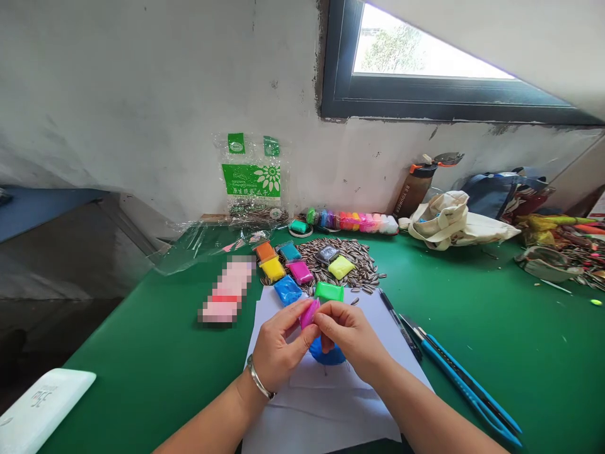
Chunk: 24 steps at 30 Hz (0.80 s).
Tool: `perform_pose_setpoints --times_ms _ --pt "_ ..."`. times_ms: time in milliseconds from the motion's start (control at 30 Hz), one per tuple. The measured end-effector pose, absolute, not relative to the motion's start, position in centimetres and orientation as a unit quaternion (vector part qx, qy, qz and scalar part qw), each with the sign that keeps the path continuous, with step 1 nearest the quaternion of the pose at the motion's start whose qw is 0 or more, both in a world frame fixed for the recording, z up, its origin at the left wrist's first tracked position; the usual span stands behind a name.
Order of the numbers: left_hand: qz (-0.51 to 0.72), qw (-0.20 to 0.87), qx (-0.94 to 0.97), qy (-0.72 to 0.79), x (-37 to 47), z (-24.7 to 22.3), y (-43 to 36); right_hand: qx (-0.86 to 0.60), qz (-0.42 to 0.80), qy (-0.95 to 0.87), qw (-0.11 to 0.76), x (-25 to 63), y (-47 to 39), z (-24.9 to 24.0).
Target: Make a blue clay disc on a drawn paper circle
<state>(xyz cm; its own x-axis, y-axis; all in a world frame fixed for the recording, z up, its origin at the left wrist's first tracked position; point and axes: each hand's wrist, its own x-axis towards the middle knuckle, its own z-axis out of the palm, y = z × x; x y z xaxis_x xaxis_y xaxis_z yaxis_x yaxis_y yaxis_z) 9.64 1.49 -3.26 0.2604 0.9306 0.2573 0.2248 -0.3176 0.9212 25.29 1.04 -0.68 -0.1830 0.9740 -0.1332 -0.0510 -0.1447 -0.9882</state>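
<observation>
My left hand (278,343), with a silver bangle at its wrist, holds a small pink clay packet (309,314) between thumb and fingers. Bent inward, the fingers of my right hand (348,334) pinch the packet's right edge. Below them a round blue object (328,354), partly hidden by my hands, lies on white paper (326,419). Just beyond my hands are a green packet (329,292) and a blue packet (287,291). Orange, yellow, teal, magenta, lime and dark packets lie farther back, by or on a heap of striped seeds (362,255).
Right of the paper lie a black pen (392,312) and blue-handled tweezers (466,378). A pink pixelated item (227,293) is at left, a white device (45,407) near the front-left edge. Along the wall stand a seed bag (253,180), bottle (414,188) and cloth bag (447,221).
</observation>
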Motion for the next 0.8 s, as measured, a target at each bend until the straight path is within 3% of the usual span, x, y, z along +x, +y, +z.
perform_pose_setpoints --times_ms 233,800 --pt "0.415 0.311 0.739 0.43 9.61 -2.89 1.54 -0.487 0.586 -0.48 0.435 25.24 1.21 -1.22" --pt "0.407 0.261 0.764 0.427 9.56 -2.49 1.51 -0.486 0.579 -0.488 0.437 25.42 1.12 -0.28"
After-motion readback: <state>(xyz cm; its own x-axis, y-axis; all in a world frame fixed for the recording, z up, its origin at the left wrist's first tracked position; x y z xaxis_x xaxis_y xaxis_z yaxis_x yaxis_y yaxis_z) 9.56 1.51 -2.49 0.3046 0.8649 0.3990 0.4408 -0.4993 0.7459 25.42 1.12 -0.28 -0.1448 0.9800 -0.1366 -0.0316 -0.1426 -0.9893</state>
